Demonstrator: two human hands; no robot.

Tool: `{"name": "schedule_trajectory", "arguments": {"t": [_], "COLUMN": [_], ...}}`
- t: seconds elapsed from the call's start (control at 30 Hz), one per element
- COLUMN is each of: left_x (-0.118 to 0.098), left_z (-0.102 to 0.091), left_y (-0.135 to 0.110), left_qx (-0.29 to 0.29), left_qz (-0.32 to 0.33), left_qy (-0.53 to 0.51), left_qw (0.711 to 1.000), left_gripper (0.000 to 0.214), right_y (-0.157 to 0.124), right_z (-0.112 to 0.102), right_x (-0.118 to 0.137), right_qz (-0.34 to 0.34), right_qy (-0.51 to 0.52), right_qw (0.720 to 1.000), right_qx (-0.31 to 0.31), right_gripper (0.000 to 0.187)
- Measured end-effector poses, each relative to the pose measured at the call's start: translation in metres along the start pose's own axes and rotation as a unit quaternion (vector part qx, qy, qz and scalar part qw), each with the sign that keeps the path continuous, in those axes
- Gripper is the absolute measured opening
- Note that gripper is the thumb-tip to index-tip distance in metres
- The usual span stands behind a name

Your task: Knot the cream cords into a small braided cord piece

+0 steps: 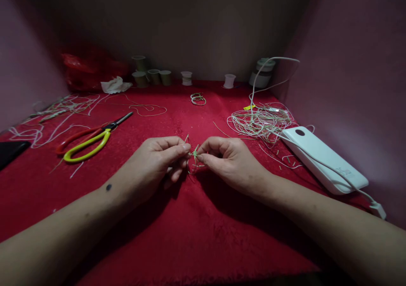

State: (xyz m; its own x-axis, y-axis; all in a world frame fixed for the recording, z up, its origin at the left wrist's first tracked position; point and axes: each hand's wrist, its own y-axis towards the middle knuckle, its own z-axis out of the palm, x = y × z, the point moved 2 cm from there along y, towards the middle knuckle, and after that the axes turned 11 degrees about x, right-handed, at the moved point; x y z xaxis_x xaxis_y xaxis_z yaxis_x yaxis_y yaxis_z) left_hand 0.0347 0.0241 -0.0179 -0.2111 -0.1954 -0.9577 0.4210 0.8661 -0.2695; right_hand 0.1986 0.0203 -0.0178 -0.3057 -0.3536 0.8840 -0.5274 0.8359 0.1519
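Note:
Between my two hands, over the middle of the red cloth, is a small knotted green cord (195, 154) with loose ends sticking out above and below. My left hand (166, 157) pinches the cord's left side between thumb and fingertips. On the other side, the thumb and index finger of my right hand (223, 159) are closed on the knotted part. A loop of the cord hangs below the fingertips. Farther back on the cloth lies a finished-looking ring of braided cord (198, 99).
Scissors (91, 142) with red and yellow handles lie left, near tangled cords (63, 108). At right are a cord heap (260, 121) and a white power bank (326, 159) with a cable. Spools (187, 78), a jar (262, 72) and a red bag (91, 70) line the back.

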Motion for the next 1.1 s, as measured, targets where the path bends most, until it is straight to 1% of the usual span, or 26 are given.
{"name": "schedule_trajectory", "arguments": {"t": [0.13,0.3,0.57,0.7,0.8,0.87,0.93,1.0,1.03,1.1], "left_x": [-0.002,-0.004,-0.005,-0.004,-0.005,-0.006,-0.008,-0.011,-0.012,-0.014], "left_z": [0.001,0.001,0.002,0.001,0.001,0.001,0.000,0.000,0.000,0.003], "left_y": [-0.002,-0.006,-0.005,-0.004,-0.003,-0.004,-0.005,-0.008,-0.010,-0.012], "left_qx": [-0.009,-0.023,-0.024,-0.022,-0.026,-0.047,-0.083,-0.119,-0.128,-0.118], "left_qz": [0.003,0.011,0.008,0.011,0.014,0.012,0.031,0.073,0.093,0.111], "left_qy": [0.013,0.034,0.029,0.054,0.102,0.116,0.102,0.095,0.100,0.112], "left_qw": [1.000,0.999,0.999,0.998,0.994,0.992,0.991,0.986,0.982,0.980], "left_gripper": [0.030,0.031,0.031,0.033,0.035,0.027,0.017,0.023,0.025,0.027], "right_y": [0.002,0.001,0.001,0.003,0.003,0.003,0.003,0.002,0.002,0.002], "right_z": [0.000,0.000,-0.003,-0.001,0.001,0.002,0.001,0.001,0.001,0.001], "right_x": [-0.001,-0.001,-0.001,-0.002,-0.004,-0.005,-0.005,-0.006,-0.006,-0.006], "right_qz": [0.012,0.023,0.037,0.076,0.122,0.134,0.134,0.133,0.134,0.134], "right_qy": [0.038,0.044,0.047,0.121,0.207,0.234,0.228,0.218,0.217,0.220], "right_qw": [0.999,0.999,0.998,0.990,0.970,0.962,0.964,0.966,0.967,0.966], "right_qx": [0.004,-0.003,-0.007,0.001,0.031,0.039,0.033,0.027,0.025,0.026], "right_gripper": [0.012,0.011,0.010,0.008,0.010,0.011,0.011,0.011,0.011,0.012]}}
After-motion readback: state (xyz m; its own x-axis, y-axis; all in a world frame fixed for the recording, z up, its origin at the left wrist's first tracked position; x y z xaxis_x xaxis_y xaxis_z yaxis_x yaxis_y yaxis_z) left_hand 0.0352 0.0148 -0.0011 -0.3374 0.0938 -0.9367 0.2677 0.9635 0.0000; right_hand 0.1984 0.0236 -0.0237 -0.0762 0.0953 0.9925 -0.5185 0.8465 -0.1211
